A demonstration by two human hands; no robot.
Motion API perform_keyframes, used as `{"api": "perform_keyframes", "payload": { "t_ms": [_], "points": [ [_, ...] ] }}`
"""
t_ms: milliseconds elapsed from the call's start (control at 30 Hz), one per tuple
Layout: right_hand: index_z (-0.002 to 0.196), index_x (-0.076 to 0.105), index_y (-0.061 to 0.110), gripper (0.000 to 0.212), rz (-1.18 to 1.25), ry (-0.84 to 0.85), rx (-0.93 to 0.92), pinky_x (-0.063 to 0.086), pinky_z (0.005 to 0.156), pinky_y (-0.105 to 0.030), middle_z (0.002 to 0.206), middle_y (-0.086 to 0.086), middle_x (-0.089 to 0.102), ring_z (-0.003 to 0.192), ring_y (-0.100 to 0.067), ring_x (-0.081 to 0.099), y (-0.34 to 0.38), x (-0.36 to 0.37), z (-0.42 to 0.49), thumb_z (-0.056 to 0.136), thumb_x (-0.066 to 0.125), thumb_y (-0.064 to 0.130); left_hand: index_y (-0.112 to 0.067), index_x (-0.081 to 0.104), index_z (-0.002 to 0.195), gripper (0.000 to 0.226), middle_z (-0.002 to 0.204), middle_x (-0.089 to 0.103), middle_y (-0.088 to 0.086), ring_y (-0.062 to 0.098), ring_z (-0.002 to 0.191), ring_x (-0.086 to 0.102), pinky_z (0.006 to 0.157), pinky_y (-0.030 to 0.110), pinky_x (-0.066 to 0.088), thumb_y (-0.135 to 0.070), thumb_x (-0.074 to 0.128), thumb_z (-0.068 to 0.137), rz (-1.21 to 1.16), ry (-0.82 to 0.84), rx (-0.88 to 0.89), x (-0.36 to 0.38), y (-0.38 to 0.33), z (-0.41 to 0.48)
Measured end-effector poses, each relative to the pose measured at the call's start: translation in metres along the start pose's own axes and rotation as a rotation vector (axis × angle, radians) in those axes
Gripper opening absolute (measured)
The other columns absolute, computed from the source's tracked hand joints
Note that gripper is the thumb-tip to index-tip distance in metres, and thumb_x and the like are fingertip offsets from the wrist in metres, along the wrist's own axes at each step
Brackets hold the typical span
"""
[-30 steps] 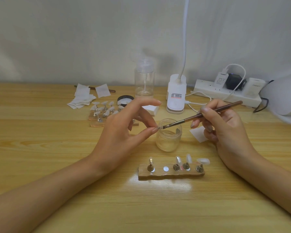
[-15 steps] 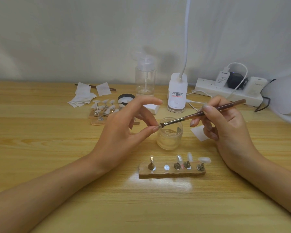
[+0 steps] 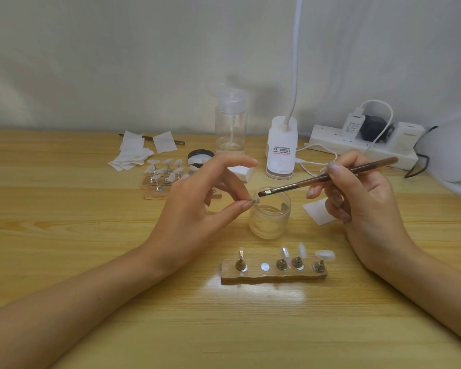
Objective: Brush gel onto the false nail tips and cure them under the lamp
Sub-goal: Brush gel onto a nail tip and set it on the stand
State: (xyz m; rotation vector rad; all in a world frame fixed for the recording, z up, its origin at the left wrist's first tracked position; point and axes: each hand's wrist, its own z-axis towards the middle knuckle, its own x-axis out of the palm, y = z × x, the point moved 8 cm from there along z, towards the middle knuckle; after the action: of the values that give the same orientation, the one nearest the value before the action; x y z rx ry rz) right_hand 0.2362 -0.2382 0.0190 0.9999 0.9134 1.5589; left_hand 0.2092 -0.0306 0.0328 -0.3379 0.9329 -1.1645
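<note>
Pinching tip [image 3: 256, 201] in left hand [image 3: 197, 203], gripping brush [image 3: 330, 177] pen-style in right hand [image 3: 365, 198] above jar [image 3: 270, 217] at mid-table: likely featherlight, slick, brittle, so hold gently by base.

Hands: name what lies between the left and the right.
In the head view, the glass jar stands between the left hand, pinching a nail tip, and the right hand; the bristles of the brush hang over its rim.

You are pinching a small clear nail tip [image 3: 256, 201] just over the open glass gel jar [image 3: 270, 222], and the brown brush [image 3: 330, 176] is slanting down with its bristles touching it. Three more translucent tips [image 3: 325, 254] are standing on the wooden holder [image 3: 273, 275] in front of the jar.
</note>
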Motion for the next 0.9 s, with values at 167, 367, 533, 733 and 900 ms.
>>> {"api": "perform_keyframes", "payload": {
  "t_ms": [167,367,533,733,900],
  "points": [
    [0.077,0.055,0.025,0.014,-0.042,0.027,0.017,0.031,0.043,-0.014,0.068,-0.009,0.07,0.052,-0.01,0.035,-0.0022,0.0035,-0.0009,0.088,0.061,0.032,-0.026,0.058,0.126,0.045,0.087,0.071,-0.015,0.007,0.09,0.067,0.066,0.022,0.041,-0.011,0.077,0.087,0.006,-0.001,0.009,-0.0002,-0.0008,0.0005],
    [0.078,0.055,0.023,0.014,-0.003,-0.01,0.016,0.029,0.042,-0.014,0.066,-0.006,0.069,0.051,-0.009,0.034,-0.0023,-0.0015,0.0002,0.089,0.061,0.03,-0.026,0.059,0.126,0.046,0.086,0.071,-0.014,0.008,0.089,0.067,0.065,0.023,0.041,-0.011,0.077,0.087,0.006,-0.001,0.013,-0.0007,-0.0011,0.0005],
    [0.077,0.055,0.023,0.016,-0.03,0.032,0.019,0.032,0.042,-0.013,0.068,-0.008,0.069,0.05,-0.008,0.037,-0.0019,0.0039,-0.0012,0.092,0.06,0.027,-0.024,0.059,0.127,0.046,0.086,0.071,-0.014,0.007,0.089,0.067,0.066,0.021,0.041,-0.009,0.077,0.087,0.008,0.004,-0.002,-0.0001,-0.0003,0.0001],
    [0.079,0.054,0.022,0.016,-0.002,-0.013,0.012,0.03,0.042,-0.014,0.066,-0.006,0.068,0.05,-0.008,0.037,-0.0013,-0.0014,-0.0007,0.091,0.061,0.028,-0.025,0.058,0.127,0.047,0.086,0.071,-0.014,0.008,0.09,0.068,0.066,0.021,0.041,-0.009,0.077,0.087,0.007,0.006,0.0,-0.0001,-0.0005,0.0002],
    [0.078,0.055,0.023,0.016,-0.033,0.037,-0.004,0.03,0.043,-0.015,0.068,-0.007,0.07,0.051,-0.009,0.038,0.0018,0.0051,-0.0018,0.087,0.063,0.035,-0.024,0.059,0.126,0.046,0.086,0.071,-0.014,0.006,0.089,0.067,0.065,0.02,0.041,-0.01,0.077,0.087,0.011,0.001,0.002,-0.0005,-0.0011,-0.0001]
  ]
}}
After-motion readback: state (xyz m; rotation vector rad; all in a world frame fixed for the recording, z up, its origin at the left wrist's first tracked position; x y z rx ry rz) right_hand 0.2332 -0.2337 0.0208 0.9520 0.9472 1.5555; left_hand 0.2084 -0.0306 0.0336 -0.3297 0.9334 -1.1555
